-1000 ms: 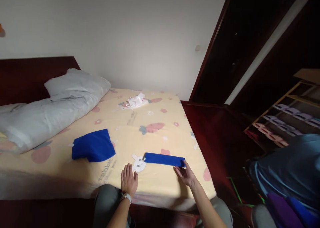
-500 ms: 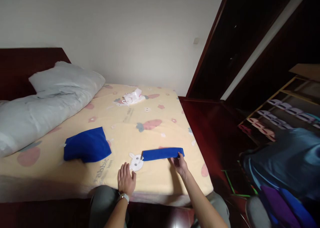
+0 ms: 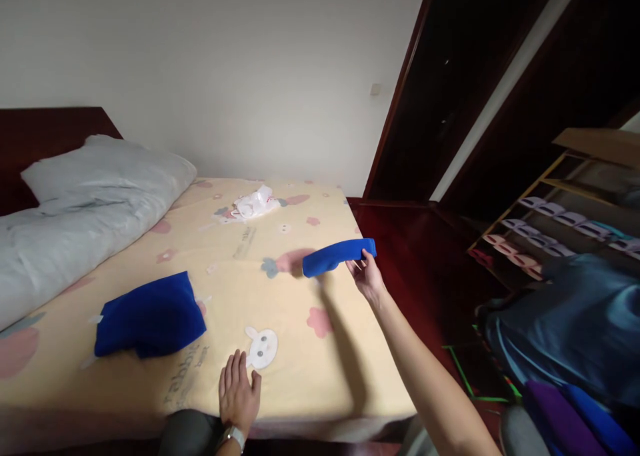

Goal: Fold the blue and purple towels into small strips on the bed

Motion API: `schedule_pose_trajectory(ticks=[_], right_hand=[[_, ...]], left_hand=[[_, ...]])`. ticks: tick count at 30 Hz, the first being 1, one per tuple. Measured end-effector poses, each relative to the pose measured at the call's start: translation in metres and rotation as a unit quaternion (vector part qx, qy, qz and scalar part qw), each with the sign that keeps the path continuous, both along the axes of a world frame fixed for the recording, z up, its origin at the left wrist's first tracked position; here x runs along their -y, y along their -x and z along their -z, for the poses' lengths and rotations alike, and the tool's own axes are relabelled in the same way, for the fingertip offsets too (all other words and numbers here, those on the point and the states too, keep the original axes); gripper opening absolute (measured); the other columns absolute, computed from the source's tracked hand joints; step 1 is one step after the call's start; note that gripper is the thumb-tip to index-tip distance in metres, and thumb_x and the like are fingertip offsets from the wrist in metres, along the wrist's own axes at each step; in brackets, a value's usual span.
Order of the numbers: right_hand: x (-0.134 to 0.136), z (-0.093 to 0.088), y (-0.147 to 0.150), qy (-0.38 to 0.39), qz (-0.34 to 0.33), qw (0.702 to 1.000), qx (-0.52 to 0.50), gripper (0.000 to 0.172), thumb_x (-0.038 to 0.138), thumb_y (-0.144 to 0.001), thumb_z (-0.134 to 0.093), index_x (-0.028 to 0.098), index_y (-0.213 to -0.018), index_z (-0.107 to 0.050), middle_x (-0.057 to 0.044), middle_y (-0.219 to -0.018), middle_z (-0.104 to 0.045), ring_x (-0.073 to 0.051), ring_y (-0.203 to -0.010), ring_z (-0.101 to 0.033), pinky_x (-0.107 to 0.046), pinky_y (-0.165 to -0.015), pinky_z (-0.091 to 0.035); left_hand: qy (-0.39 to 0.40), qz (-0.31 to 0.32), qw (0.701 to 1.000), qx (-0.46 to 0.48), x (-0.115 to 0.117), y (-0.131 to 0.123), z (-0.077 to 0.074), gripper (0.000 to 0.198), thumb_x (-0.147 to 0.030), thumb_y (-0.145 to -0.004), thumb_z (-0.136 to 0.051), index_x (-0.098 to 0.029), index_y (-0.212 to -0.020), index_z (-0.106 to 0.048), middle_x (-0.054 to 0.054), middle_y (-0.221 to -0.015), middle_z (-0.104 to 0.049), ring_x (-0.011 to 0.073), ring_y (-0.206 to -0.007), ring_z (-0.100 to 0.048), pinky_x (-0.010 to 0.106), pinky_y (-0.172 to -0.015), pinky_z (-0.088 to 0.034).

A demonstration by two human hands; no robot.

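A long strip of folded blue cloth [image 3: 335, 253] is pinched at its right end by my right hand [image 3: 369, 276], held above the bed near its right edge. Its left end sags slightly, and a shadow falls on the sheet below. My left hand [image 3: 240, 388] lies flat and empty on the bed's front edge, fingers stretched out beside a printed rabbit face. To its left, another piece of blue cloth [image 3: 150, 316] with a white tag lies spread on the patterned sheet [image 3: 280, 296].
A crumpled white plastic bag [image 3: 256, 204] lies toward the back of the bed. A grey quilt [image 3: 100, 223] covers the left side by the headboard. Right of the bed are the dark red floor [image 3: 405, 256], a slipper rack [image 3: 550, 223] and a draped blue-grey cloth [image 3: 570, 316].
My right hand has lifted the folded blue cloth off the bed and carried it farther back. My left hand still rests on the sheet. The whole view has shifted slightly.
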State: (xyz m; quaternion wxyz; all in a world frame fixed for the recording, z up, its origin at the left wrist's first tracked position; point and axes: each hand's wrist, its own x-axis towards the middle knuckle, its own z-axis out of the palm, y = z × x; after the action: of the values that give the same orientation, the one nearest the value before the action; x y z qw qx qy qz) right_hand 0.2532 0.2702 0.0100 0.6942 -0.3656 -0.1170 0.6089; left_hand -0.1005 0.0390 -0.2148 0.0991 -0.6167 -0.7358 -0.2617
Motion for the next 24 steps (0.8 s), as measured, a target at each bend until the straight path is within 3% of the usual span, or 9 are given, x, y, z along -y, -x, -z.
schedule_pose_trajectory(ticks=[2,4,7,11,14,20,24], right_hand=[[-0.009,0.000,-0.011,-0.015,0.002,1.000,-0.009,0.017,0.031,-0.089,-0.065,0.020,-0.100,-0.060,-0.002,-0.095,-0.068,-0.014,-0.086,-0.070,-0.026,-0.082,-0.062],[-0.015,0.014,-0.026,-0.015,0.005,1.000,-0.020,0.015,0.032,-0.090,-0.064,0.020,-0.099,-0.060,-0.001,-0.093,-0.068,-0.014,-0.086,-0.070,-0.026,-0.083,-0.062],[-0.017,0.055,-0.053,0.058,0.015,0.998,-0.008,0.013,0.032,-0.091,-0.060,0.021,-0.095,-0.058,0.000,-0.085,-0.067,-0.013,-0.080,-0.070,-0.026,-0.079,-0.062],[-0.013,0.117,-0.083,0.185,0.051,0.981,0.033,0.010,0.030,-0.095,-0.050,0.021,-0.095,-0.054,0.003,-0.070,-0.060,-0.011,-0.060,-0.063,-0.021,-0.059,-0.060],[-0.015,0.143,-0.098,0.220,0.064,0.972,0.050,0.009,0.027,-0.095,-0.047,0.020,-0.095,-0.052,0.003,-0.069,-0.058,-0.012,-0.056,-0.060,-0.019,-0.052,-0.057],[-0.037,0.152,-0.114,0.214,0.067,0.970,0.095,0.011,0.028,-0.095,-0.046,0.019,-0.092,-0.053,0.000,-0.076,-0.063,-0.013,-0.068,-0.065,-0.025,-0.068,-0.061],[-0.042,0.154,-0.116,0.218,0.083,0.957,0.171,0.014,0.031,-0.093,-0.050,0.019,-0.088,-0.056,-0.001,-0.074,-0.063,-0.014,-0.070,-0.067,-0.026,-0.068,-0.061]], left_hand=[[0.003,-0.001,1.000,0.001,0.000,-0.001,-0.002,0.064,-0.033,-0.087,-0.044,-0.018,-0.149,-0.036,0.014,-0.147,-0.050,0.0291,-0.140,-0.041,0.050,-0.119,-0.027],[0.006,0.000,1.000,0.000,0.000,-0.001,-0.003,0.064,-0.033,-0.087,-0.043,-0.018,-0.149,-0.036,0.014,-0.147,-0.050,0.0287,-0.140,-0.041,0.050,-0.120,-0.027],[0.010,0.003,1.000,-0.002,0.001,0.000,-0.003,0.063,-0.033,-0.088,-0.043,-0.017,-0.148,-0.037,0.014,-0.147,-0.050,0.0285,-0.140,-0.041,0.050,-0.120,-0.026],[0.011,0.005,1.000,-0.010,0.001,0.000,-0.003,0.064,-0.033,-0.088,-0.043,-0.017,-0.149,-0.035,0.014,-0.148,-0.049,0.0290,-0.140,-0.041,0.050,-0.120,-0.025],[0.015,0.004,1.000,-0.018,0.000,-0.001,-0.003,0.065,-0.032,-0.088,-0.042,-0.017,-0.151,-0.032,0.015,-0.148,-0.049,0.0295,-0.140,-0.041,0.050,-0.120,-0.026],[0.021,0.009,1.000,-0.020,0.000,0.000,-0.003,0.065,-0.031,-0.088,-0.044,-0.018,-0.150,-0.033,0.014,-0.147,-0.050,0.0293,-0.140,-0.041,0.050,-0.120,-0.026],[0.019,0.009,1.000,-0.023,0.000,0.002,-0.004,0.062,-0.029,-0.088,-0.045,-0.015,-0.147,-0.037,0.015,-0.147,-0.050,0.0297,-0.140,-0.040,0.050,-0.120,-0.025]])
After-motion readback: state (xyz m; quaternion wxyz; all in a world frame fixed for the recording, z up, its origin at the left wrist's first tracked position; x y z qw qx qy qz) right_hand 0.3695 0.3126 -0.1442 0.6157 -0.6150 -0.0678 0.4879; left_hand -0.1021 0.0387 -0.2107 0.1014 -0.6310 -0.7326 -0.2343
